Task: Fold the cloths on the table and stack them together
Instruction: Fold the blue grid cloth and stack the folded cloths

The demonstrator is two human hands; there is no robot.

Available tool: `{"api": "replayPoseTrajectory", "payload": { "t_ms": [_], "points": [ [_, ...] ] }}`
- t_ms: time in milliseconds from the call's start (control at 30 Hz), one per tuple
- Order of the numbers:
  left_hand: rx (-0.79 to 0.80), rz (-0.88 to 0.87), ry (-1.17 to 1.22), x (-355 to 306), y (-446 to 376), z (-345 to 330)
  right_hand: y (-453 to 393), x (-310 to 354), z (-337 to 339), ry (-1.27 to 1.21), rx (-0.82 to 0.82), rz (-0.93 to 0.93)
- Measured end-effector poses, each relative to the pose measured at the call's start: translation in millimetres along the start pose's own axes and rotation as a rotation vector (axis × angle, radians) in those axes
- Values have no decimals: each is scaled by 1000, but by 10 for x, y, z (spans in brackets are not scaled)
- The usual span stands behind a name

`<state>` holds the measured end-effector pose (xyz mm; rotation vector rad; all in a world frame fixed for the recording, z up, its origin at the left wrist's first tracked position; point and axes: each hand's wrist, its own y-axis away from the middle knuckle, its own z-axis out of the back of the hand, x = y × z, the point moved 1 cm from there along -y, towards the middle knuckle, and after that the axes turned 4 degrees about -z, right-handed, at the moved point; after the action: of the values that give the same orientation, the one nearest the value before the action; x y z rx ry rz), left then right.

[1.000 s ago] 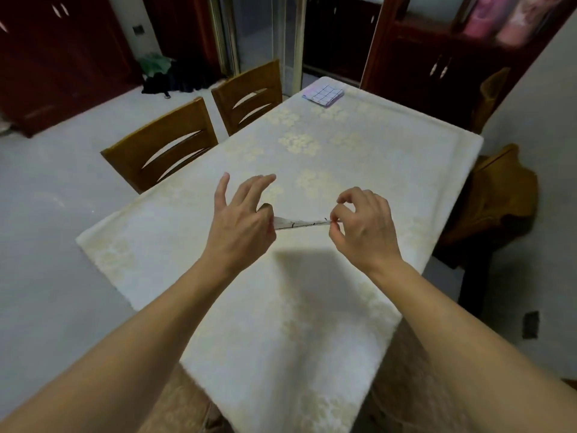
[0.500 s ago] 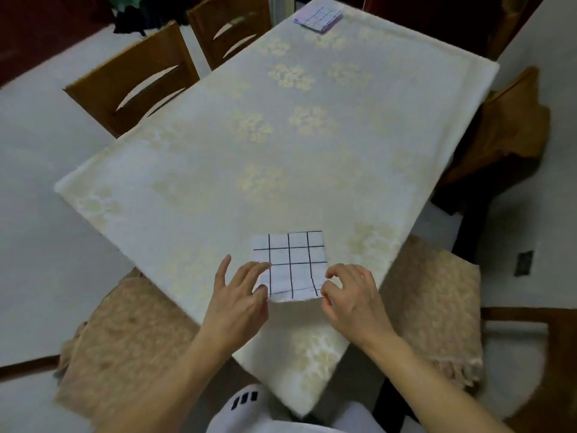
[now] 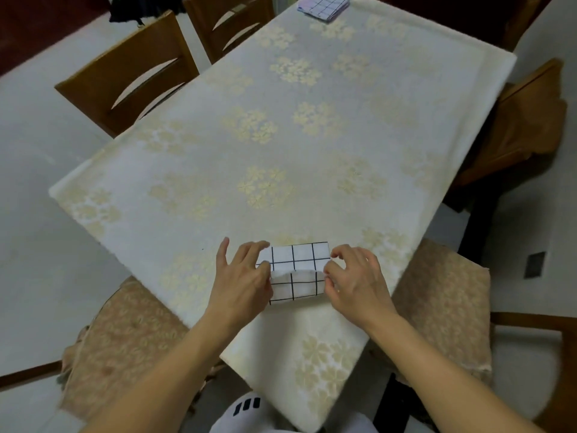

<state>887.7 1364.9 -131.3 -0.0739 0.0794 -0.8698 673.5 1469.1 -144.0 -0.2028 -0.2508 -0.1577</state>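
Observation:
A white cloth with a black grid (image 3: 296,270) lies near the table's front corner, its near half turned up and over toward the far half. My left hand (image 3: 242,276) pinches the cloth's left edge at the fold. My right hand (image 3: 354,278) pinches its right edge in the same way. A second, folded cloth with a blue-purple check (image 3: 323,3) rests at the far end of the table (image 3: 281,126), well beyond both hands.
The table carries a cream cloth with gold flowers. Two wooden chairs (image 3: 131,73) stand along its left side and one chair with a brown cover (image 3: 524,120) on its right. Beige cushioned seats (image 3: 443,307) flank the near corner.
The cloth went from held in the air to lying flat on the table near me. Both hands then lifted its near edge and are rolling it over the far half.

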Motion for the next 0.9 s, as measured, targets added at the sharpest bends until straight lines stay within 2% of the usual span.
{"api": "replayPoseTrajectory", "payload": {
  "t_ms": [333, 700, 900],
  "points": [
    [184, 27, 27, 371, -622, -451, -726, -229, -454, 65, 134, -80],
    [210, 31, 37, 528, -773, -715, -883, -305, -701, 88, 261, -163],
    [198, 107, 85, 517, -747, -780, -831, -305, -705, 24, 226, -186]
  ]
}}
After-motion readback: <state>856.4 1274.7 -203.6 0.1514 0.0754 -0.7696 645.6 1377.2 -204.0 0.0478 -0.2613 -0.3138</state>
